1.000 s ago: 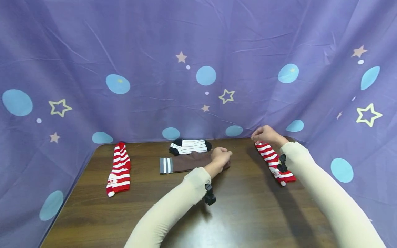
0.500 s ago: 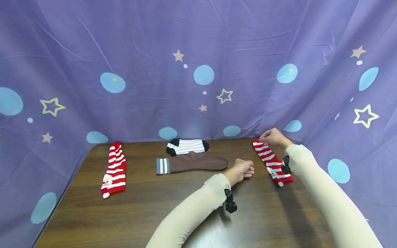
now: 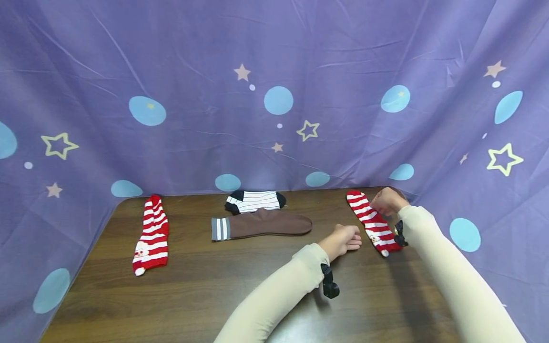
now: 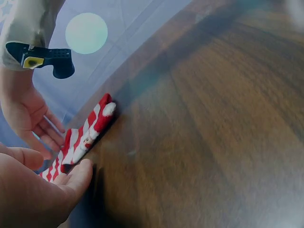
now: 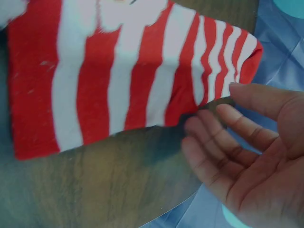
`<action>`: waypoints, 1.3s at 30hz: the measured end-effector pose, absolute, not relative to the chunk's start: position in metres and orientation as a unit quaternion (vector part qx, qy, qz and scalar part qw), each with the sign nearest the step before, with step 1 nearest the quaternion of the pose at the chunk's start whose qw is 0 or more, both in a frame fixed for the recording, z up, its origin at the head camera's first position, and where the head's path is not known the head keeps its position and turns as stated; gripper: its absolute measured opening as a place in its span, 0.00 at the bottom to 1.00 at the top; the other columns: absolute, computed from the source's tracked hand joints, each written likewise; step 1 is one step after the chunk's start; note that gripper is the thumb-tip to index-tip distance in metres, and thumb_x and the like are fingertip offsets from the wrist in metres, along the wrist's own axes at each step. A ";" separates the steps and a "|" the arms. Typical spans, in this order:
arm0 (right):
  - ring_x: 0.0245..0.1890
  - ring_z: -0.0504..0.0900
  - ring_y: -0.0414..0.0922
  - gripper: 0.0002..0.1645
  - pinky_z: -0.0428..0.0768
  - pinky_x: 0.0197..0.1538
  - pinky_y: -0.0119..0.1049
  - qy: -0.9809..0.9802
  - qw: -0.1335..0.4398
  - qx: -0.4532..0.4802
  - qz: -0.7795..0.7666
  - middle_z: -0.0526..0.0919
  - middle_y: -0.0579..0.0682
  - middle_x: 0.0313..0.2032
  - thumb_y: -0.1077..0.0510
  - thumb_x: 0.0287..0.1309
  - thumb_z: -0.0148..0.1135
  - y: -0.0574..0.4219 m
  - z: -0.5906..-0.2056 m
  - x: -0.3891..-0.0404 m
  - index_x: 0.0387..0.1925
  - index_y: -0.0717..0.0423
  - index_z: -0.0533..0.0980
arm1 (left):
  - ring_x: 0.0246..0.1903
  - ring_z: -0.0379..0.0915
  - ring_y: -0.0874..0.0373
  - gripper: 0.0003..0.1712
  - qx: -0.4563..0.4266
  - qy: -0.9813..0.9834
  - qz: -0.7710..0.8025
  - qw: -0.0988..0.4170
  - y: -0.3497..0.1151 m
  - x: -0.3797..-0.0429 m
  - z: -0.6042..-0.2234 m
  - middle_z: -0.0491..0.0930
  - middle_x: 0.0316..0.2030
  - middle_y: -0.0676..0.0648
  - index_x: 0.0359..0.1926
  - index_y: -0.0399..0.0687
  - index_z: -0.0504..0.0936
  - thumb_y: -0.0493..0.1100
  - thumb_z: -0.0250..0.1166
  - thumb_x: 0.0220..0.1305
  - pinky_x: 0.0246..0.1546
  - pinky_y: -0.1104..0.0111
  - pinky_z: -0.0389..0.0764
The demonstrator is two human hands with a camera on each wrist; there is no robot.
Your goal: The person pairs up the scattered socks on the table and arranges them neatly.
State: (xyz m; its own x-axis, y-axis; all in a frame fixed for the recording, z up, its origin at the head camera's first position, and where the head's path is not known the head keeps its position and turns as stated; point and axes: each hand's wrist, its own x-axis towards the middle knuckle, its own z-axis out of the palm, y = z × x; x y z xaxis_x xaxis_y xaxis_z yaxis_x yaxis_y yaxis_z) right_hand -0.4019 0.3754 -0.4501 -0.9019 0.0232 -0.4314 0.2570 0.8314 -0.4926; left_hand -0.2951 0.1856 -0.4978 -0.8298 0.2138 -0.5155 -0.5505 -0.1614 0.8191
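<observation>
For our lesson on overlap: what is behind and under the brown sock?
Behind the brown sock lies a white sock with black ends, and farther back a purple curtain. The brown sock partly hides the white one's near edge; anything underneath is covered.

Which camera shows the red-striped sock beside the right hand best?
The head view: nearly all the sock shows, bar a bit behind the wrist camera. The right wrist view is closer but crops it; the left wrist view hides part behind the left hand.
</observation>
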 end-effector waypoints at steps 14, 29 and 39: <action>0.18 0.80 0.40 0.12 0.85 0.30 0.32 0.895 0.287 0.192 -0.283 0.78 0.48 0.18 0.59 0.63 0.65 0.373 -0.456 -0.387 0.27 0.63 0.77 | 0.54 0.81 0.34 0.15 -0.168 0.569 0.766 0.247 0.198 -0.293 -0.495 0.82 0.51 0.25 0.52 0.27 0.73 0.29 0.54 0.65 0.59 0.50 0.83; 0.19 0.79 0.39 0.04 0.87 0.31 0.30 0.845 0.352 0.202 -0.348 0.78 0.50 0.20 0.68 0.58 0.57 0.371 -0.489 -0.407 0.28 0.66 0.75 | 0.30 0.80 0.55 0.09 -0.184 0.622 0.728 0.223 0.228 -0.324 -0.553 0.81 0.30 0.44 0.40 0.37 0.77 0.30 0.61 0.57 0.41 0.57 0.87; 0.20 0.81 0.39 0.07 0.87 0.35 0.31 0.865 0.319 0.178 -0.343 0.78 0.49 0.20 0.66 0.64 0.55 0.351 -0.471 -0.391 0.32 0.66 0.76 | 0.23 0.80 0.51 0.14 -0.196 0.638 0.714 0.212 0.213 -0.313 -0.532 0.83 0.25 0.41 0.35 0.36 0.73 0.22 0.63 0.48 0.34 0.56 0.89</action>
